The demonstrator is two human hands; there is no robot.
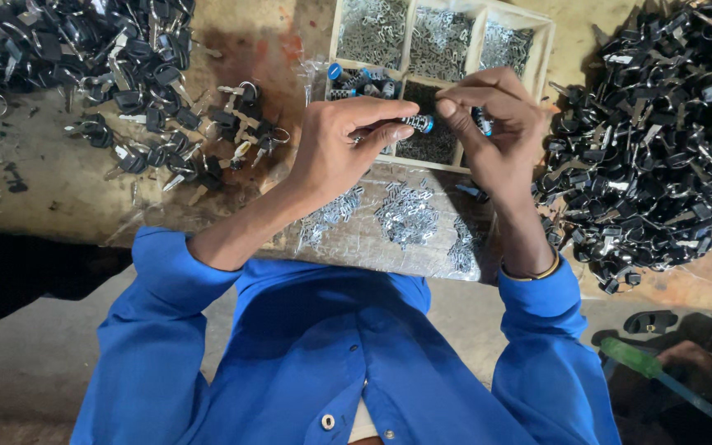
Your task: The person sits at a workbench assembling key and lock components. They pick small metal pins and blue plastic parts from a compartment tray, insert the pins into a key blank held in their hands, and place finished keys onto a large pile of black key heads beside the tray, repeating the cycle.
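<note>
My left hand [341, 147] pinches a small metal lock cylinder with a blue end [416, 123], held level above the bench. My right hand [494, 124] is closed beside it, fingertips almost touching the blue tip, and grips a small dark piece with a blue spot [484, 124]. Both hands hover over a clear plastic sheet [372, 239] strewn with small piles of silvery metal bits [406, 213]. Blue sleeves cover both of my arms.
A wooden compartment tray [547, 51] behind the hands holds silvery parts and a few blue-tipped cylinders [356, 81]. Heaps of black-headed keys lie at the right [661, 148] and upper left [84, 49]. A green-handled tool [632, 358] lies low at the right.
</note>
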